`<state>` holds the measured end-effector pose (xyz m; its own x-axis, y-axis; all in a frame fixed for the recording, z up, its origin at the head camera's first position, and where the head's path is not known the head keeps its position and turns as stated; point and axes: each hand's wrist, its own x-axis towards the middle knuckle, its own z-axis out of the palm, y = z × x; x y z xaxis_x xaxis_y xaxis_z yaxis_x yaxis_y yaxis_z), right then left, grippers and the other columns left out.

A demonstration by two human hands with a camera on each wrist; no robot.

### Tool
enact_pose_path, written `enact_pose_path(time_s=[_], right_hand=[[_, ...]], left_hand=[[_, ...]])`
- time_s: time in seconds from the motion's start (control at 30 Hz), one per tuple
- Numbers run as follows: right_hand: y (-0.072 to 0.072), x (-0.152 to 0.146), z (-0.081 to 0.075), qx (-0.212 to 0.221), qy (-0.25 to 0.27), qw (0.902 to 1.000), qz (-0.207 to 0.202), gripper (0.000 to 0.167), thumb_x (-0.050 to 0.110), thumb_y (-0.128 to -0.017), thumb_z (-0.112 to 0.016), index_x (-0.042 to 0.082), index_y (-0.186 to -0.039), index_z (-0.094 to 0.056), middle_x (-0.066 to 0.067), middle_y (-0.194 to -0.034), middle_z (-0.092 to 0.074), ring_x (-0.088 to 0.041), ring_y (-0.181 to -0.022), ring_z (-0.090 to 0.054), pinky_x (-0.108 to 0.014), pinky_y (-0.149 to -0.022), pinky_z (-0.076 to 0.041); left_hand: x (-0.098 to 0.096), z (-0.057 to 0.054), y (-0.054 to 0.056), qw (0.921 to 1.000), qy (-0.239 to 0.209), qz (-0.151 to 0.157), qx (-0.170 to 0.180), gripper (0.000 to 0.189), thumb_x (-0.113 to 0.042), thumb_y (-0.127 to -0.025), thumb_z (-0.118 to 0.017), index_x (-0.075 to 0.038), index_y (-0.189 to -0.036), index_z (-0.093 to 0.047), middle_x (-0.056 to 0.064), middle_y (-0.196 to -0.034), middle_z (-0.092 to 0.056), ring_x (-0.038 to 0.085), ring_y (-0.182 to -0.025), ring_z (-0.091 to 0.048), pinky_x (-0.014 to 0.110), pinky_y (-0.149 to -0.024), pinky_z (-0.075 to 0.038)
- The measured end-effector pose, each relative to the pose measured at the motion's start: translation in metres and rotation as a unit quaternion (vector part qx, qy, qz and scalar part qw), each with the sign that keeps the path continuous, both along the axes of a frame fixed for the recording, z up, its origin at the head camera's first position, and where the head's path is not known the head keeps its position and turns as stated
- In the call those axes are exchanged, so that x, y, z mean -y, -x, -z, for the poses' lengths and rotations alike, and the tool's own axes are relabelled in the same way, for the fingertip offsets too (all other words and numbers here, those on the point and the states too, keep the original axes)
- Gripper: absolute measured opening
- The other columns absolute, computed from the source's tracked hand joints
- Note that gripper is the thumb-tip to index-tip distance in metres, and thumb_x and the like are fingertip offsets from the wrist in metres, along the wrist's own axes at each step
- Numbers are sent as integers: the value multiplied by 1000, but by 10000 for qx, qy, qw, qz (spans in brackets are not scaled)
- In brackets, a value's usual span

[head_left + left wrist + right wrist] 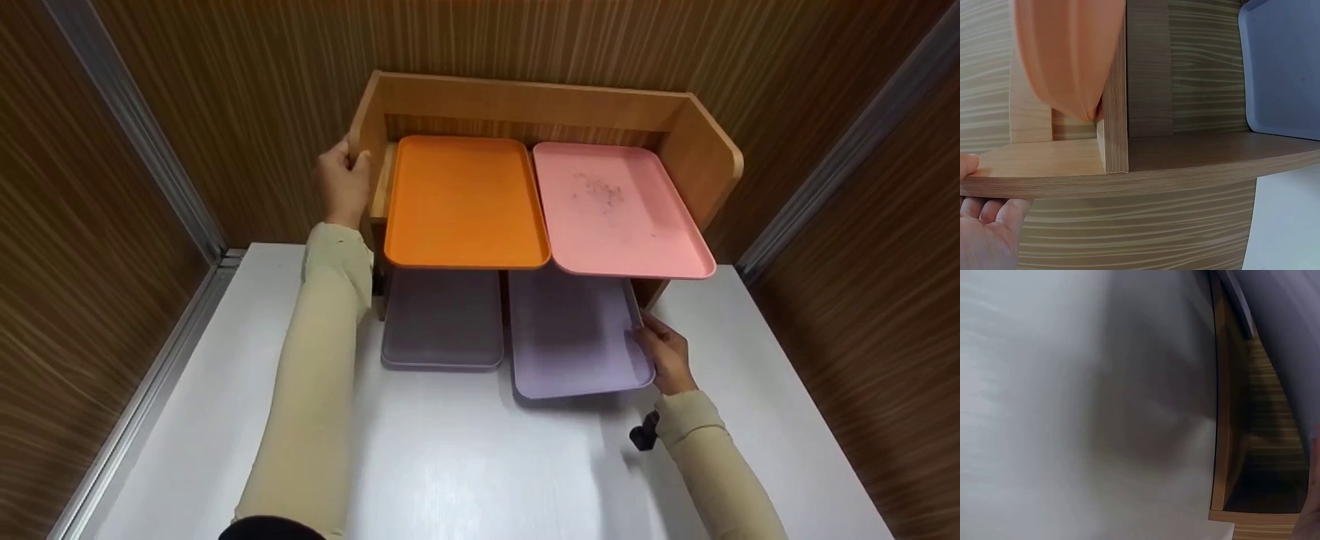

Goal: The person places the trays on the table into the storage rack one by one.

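Observation:
A two-level wooden shelf (540, 97) stands at the back of a white table. My left hand (345, 180) grips the edge of its left side panel; in the left wrist view the thumb is on one face and the fingers (1002, 214) on the other. At the lower right, my right hand (667, 352) holds a lilac tray (577, 337) by its right edge. That tray juts out tilted from under the upper level, its back part hidden. In the right wrist view, only a sliver of the hand (1310, 500) shows beside the tray (1297, 337).
On the upper level lie an orange tray (465, 202) and a pink tray (622, 202) with dark smudges, both overhanging the front. Another greyish-purple tray (442, 322) sits at the lower left. White table surface (480, 457) extends in front, with wood-patterned walls (97, 225) around.

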<state>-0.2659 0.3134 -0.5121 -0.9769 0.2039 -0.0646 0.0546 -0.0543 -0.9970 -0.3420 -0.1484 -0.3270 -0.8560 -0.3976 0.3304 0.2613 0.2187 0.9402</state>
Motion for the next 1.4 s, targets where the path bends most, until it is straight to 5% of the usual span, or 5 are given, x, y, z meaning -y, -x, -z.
enact_pose_path(time_s=[0.2,0.63,0.93,1.13,1.4], right_hand=[[14,1,2,-69,65,9999,48,43,-4,-91,-52,-8,-134,-44,13,-97,-66,-7,-92,-56,-16,-77,-46],[25,9,3,-117,-19,9998,159,41,-5,-92,-51,-10,-132,-46,-8,-122,-59,-7,-85,-55,-18,-74,-45],[35,1,23,177,-257,9995,-48,44,5,-95,-52,-5,-137,-42,-7,-133,-51,-1,-89,-53,-14,-78,-44],[30,1,19,784,403,9961,38,52,16,-96,-54,0,-143,-37,4,-118,-55,-4,-100,-48,-16,-82,-44],[26,-3,30,1175,309,9925,164,54,18,-97,-50,3,-145,-33,-9,-142,-37,-11,-109,-41,-24,-90,-38]], left_hand=[[-1,0,1,9999,-56,-110,-45,18,-5,-94,-54,6,-104,-65,16,-104,-65,16,-80,-51,24,-71,-44],[-1,-2,-4,9999,-156,39,-16,24,-5,-95,-52,4,-114,-64,16,-117,-63,18,-94,-56,28,-85,-48],[0,0,-7,9998,-168,-18,-94,20,-3,-94,-53,8,-107,-63,20,-110,-64,15,-83,-51,24,-75,-45],[2,2,-8,9999,-43,8,-162,12,-4,-95,-53,6,-90,-58,12,-89,-56,13,-75,-46,22,-66,-40],[1,2,-8,9999,-29,23,112,22,-7,-96,-53,5,-110,-63,16,-117,-63,17,-91,-55,29,-84,-48]])
